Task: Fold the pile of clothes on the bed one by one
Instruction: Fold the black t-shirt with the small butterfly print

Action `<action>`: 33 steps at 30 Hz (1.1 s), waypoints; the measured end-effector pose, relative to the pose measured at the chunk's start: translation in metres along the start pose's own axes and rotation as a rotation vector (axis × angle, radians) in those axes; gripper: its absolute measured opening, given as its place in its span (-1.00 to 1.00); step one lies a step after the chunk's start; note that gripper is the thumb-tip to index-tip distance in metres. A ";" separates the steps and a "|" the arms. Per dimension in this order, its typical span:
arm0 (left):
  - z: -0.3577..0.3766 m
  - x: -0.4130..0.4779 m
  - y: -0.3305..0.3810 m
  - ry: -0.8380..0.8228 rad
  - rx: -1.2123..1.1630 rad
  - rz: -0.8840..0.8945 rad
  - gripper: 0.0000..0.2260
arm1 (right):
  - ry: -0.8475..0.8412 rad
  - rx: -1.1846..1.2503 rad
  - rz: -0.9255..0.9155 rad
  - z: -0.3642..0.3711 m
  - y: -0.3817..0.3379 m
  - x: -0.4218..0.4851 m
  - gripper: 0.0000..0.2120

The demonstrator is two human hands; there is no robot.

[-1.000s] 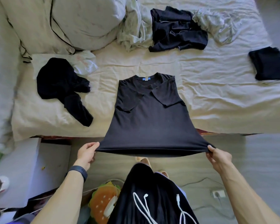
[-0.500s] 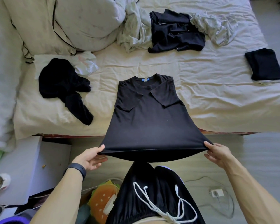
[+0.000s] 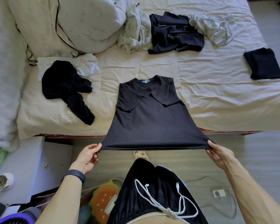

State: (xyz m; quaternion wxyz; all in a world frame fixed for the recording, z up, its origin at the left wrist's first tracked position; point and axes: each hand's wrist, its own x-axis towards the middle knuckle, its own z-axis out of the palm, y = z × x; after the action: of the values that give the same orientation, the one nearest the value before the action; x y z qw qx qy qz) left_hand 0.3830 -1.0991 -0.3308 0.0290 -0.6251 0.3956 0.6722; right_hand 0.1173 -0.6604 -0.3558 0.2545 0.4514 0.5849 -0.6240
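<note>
Your left hand [image 3: 87,156] pinches one hem corner of the black t-shirt [image 3: 152,120] and your right hand [image 3: 220,153] pinches the other. The shirt stretches away from both onto the bed [image 3: 200,88], sleeves folded in. Beyond your left hand lies a crumpled black garment [image 3: 66,83]; far beyond your right, a folded black stack [image 3: 263,63]. The shirt hides the bed edge beneath it.

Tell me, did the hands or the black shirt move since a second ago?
Hardly. The shirt sagged a little along its bottom edge half a second ago and is pulled straight again between the left hand and right hand. Nothing was let go: both hands keep pinching its bottom corners. Its top stays flat on the bed, sleeves folded in; the folded stack stays put.
</note>
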 end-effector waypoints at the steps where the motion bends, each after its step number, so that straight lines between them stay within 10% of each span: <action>1: 0.001 0.000 -0.001 0.014 0.005 0.024 -0.84 | 0.026 -0.008 -0.031 0.000 0.002 -0.001 -0.67; 10: -0.003 -0.004 0.001 -0.033 0.261 0.159 -0.71 | -0.015 -0.291 -0.293 0.002 0.006 -0.003 -0.89; 20: 0.006 -0.009 0.027 0.055 1.162 0.626 -0.71 | -0.196 -0.797 -0.558 0.018 -0.028 -0.013 -0.59; 33: 0.048 0.084 0.124 -0.001 0.461 0.389 -0.78 | -0.239 -0.652 -0.482 0.108 -0.103 0.037 -0.93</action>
State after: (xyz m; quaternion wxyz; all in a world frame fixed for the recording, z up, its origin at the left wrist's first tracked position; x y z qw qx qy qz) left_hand 0.2594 -1.1945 -0.3466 0.0409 -0.5143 0.6499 0.5581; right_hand -0.0153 -0.7368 -0.3464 0.2967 0.1220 0.8069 -0.4959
